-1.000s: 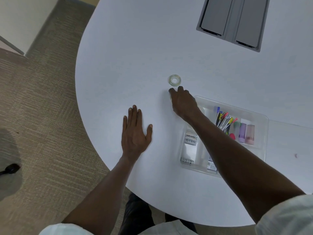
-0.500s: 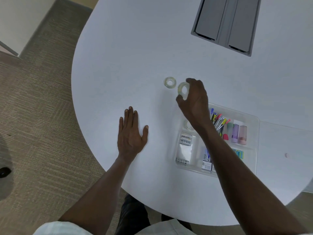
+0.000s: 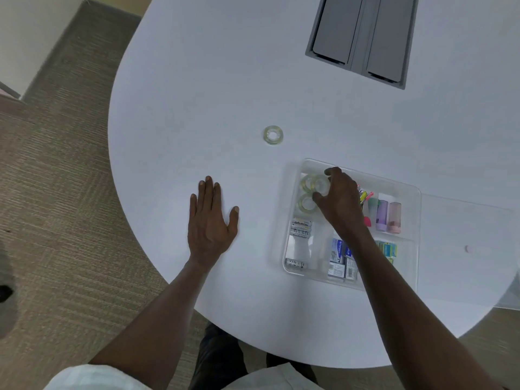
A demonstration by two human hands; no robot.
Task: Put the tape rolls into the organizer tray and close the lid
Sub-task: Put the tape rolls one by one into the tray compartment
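A clear organizer tray (image 3: 405, 190) lies on the white table (image 3: 225, 80), its lid (image 3: 467, 243) lying flat to its right. My right hand (image 3: 339, 198) is over the tray's far-left compartment, fingers shut on a clear tape roll (image 3: 320, 184). Two more tape rolls lie in that compartment, one beside the held roll (image 3: 306, 182) and one nearer to me (image 3: 306, 203). Another tape roll (image 3: 273, 134) lies flat on the table beyond the tray's left corner. My left hand (image 3: 209, 220) rests flat on the table, fingers spread, holding nothing.
The tray also holds batteries (image 3: 301, 228), small boxes (image 3: 337, 257), pens (image 3: 365, 197) and pastel tubes (image 3: 388, 215). A grey cable hatch (image 3: 360, 38) is set into the table at the far side. Carpet (image 3: 56, 192) lies left of the table edge.
My right hand picked one tape roll off the table and carried it back toward me into the tray's far-left compartment. The left hand stayed flat.
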